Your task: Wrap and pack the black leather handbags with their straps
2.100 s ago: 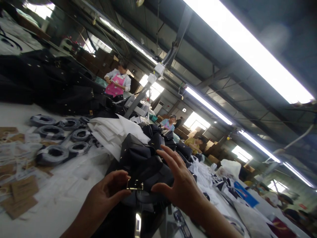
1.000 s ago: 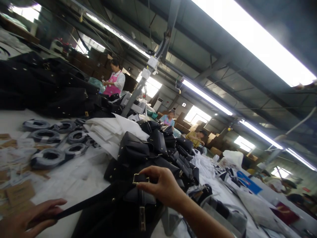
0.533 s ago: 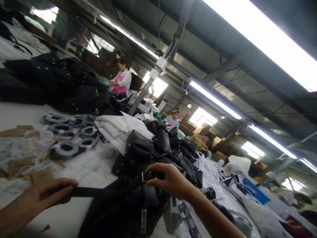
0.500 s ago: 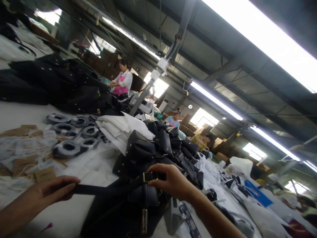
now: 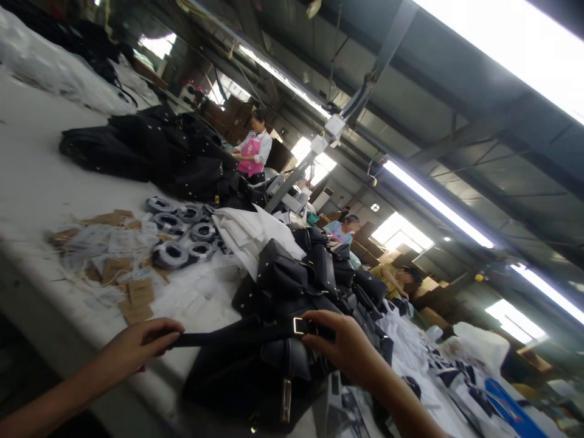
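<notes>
The bare left forearm is stretching in from the lower left corner, its wrist nearly straight. The left grip point(image 5: 139, 347) is holding its fingers curled under the thumb, pinching a strap point(image 5: 214, 338). The right forearm is slanting up from the lower right edge. The right grip point(image 5: 349, 350) is arching palm down, thumb and forefinger pinching at a buckle point(image 5: 302, 326).

Left hand point(image 5: 137, 348) has gone from beside the buckle point(image 5: 301, 326) out to the lower left of the frame, fingers closed on the strap point(image 5: 219, 338). Strap drawn out from the bag point(image 5: 241, 380), now taut and near level between both hands. Right hand point(image 5: 351, 351), earlier spread open over the bag, now pinches the buckle. View swung: near edge of the table point(image 5: 31, 182) now shows at lower left.
</notes>
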Demonstrator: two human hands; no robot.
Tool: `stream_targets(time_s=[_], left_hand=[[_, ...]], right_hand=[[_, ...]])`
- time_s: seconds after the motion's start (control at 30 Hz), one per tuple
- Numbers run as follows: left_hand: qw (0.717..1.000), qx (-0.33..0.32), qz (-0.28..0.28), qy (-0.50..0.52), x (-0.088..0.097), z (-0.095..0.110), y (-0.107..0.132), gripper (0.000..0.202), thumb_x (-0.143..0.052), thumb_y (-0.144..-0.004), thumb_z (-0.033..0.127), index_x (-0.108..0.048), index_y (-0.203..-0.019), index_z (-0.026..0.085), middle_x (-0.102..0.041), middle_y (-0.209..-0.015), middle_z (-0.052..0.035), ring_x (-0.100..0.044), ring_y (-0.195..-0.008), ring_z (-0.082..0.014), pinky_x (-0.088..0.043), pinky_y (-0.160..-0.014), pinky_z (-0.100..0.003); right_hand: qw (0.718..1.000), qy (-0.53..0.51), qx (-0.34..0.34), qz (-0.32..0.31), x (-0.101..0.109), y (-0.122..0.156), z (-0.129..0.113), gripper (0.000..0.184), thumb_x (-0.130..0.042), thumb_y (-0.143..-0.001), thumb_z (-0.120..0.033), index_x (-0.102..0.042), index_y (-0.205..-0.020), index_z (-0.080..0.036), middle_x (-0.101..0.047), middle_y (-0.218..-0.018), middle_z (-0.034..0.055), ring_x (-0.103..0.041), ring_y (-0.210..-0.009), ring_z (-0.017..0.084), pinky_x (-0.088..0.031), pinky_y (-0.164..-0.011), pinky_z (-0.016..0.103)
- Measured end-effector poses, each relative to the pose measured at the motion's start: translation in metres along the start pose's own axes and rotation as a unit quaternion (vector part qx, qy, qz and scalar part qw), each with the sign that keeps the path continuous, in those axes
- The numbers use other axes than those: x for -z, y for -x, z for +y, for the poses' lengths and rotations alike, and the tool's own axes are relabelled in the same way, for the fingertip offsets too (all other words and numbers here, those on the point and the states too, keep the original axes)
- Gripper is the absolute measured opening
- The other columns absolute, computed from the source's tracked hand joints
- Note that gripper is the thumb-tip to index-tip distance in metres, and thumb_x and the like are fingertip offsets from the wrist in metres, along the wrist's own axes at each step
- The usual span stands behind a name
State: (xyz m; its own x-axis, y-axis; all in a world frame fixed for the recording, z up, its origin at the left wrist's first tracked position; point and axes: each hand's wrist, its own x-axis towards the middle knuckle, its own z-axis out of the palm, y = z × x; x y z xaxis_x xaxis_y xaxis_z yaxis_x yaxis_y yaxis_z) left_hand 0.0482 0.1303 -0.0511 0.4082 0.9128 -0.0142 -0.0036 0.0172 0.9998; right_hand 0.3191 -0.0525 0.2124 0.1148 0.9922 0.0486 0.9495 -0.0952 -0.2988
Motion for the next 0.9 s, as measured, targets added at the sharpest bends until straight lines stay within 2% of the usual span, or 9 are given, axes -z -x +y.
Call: stream_targets(time_s=[0.07,0.17,0.37,0.53,0.63,0.73,0.8,0.9], left_hand=[[0.998,-0.013,-0.062,-0.018,-0.007,-0.007,0.002,0.037,-0.073,-0.070,0.057,-0.080,-0.080,0.022,-0.070,-0.062,-0.0010,-0.067,-0.057,-0.0196,-0.047,-0.046,-0.021],[0.994,-0.036,-0.096,-0.039,-0.012,-0.013,0.001,0.035,-0.068,-0.074,0.056,-0.079,-0.081,0.023,-0.073,-0.066,-0.0013,-0.068,-0.061,-0.0212,-0.052,-0.056,-0.024],[0.989,-0.068,-0.093,-0.095,-0.017,-0.012,0.001,0.031,-0.065,-0.080,0.056,-0.081,-0.085,0.030,-0.080,-0.090,-0.0008,-0.074,-0.091,-0.0265,-0.056,-0.082,-0.027],[0.985,-0.105,-0.048,-0.128,-0.041,-0.005,0.006,0.037,-0.068,-0.079,0.062,-0.080,-0.100,0.035,-0.079,-0.112,-0.0003,-0.071,-0.109,-0.0290,-0.053,-0.100,-0.032],[0.976,-0.169,-0.039,-0.133,-0.062,0.007,0.008,0.037,-0.068,-0.080,0.062,-0.078,-0.107,0.039,-0.077,-0.117,0.0023,-0.071,-0.110,-0.0267,-0.052,-0.102,-0.029],[0.966,-0.212,-0.069,-0.130,-0.079,0.023,0.007,0.035,-0.069,-0.082,0.057,-0.076,-0.112,0.041,-0.077,-0.118,0.0040,-0.072,-0.110,-0.0248,-0.054,-0.100,-0.027],[0.961,-0.223,-0.093,-0.132,-0.087,0.031,0.005,0.032,-0.070,-0.082,0.055,-0.076,-0.111,0.042,-0.078,-0.115,0.0041,-0.073,-0.108,-0.0248,-0.055,-0.099,-0.028],[0.958,-0.225,-0.117,-0.138,-0.091,0.037,0.003,0.029,-0.069,-0.084,0.053,-0.077,-0.110,0.042,-0.078,-0.114,0.0035,-0.072,-0.108,-0.0255,-0.055,-0.099,-0.029]], right_hand=[[1.000,0.010,-0.001,-0.003,0.000,0.000,0.001,0.029,-0.075,-0.086,-0.031,-0.076,-0.114,-0.024,-0.078,-0.111,0.0051,-0.072,-0.103,0.029,-0.053,-0.093,0.039],[1.000,0.016,-0.001,-0.008,0.000,0.001,0.003,0.028,-0.075,-0.086,-0.030,-0.076,-0.113,-0.025,-0.078,-0.110,0.0052,-0.072,-0.103,0.029,-0.054,-0.092,0.039],[1.000,0.019,-0.017,-0.013,0.001,0.001,0.002,0.028,-0.073,-0.086,-0.029,-0.076,-0.113,-0.025,-0.078,-0.109,0.0062,-0.072,-0.102,0.029,-0.053,-0.091,0.039],[0.998,-0.036,-0.040,0.009,-0.004,0.003,0.002,0.027,-0.074,-0.084,-0.027,-0.076,-0.111,-0.023,-0.078,-0.107,0.0055,-0.071,-0.102,0.028,-0.053,-0.095,0.038],[0.990,-0.126,-0.055,0.037,-0.018,0.007,0.012,0.027,-0.075,-0.083,-0.025,-0.076,-0.110,-0.022,-0.078,-0.105,0.0036,-0.070,-0.102,0.027,-0.052,-0.096,0.036],[0.974,-0.209,-0.058,0.061,-0.030,0.011,0.023,0.029,-0.074,-0.083,-0.024,-0.074,-0.112,-0.022,-0.077,-0.105,0.0029,-0.070,-0.102,0.026,-0.053,-0.093,0.034],[0.974,-0.208,-0.059,0.069,-0.032,0.014,0.026,0.029,-0.074,-0.083,-0.023,-0.075,-0.112,-0.022,-0.076,-0.106,0.0026,-0.069,-0.102,0.025,-0.053,-0.093,0.033],[0.985,-0.152,-0.045,0.072,-0.028,0.017,0.025,0.028,-0.075,-0.084,-0.021,-0.075,-0.112,-0.023,-0.077,-0.106,0.0027,-0.070,-0.101,0.024,-0.051,-0.094,0.033]])
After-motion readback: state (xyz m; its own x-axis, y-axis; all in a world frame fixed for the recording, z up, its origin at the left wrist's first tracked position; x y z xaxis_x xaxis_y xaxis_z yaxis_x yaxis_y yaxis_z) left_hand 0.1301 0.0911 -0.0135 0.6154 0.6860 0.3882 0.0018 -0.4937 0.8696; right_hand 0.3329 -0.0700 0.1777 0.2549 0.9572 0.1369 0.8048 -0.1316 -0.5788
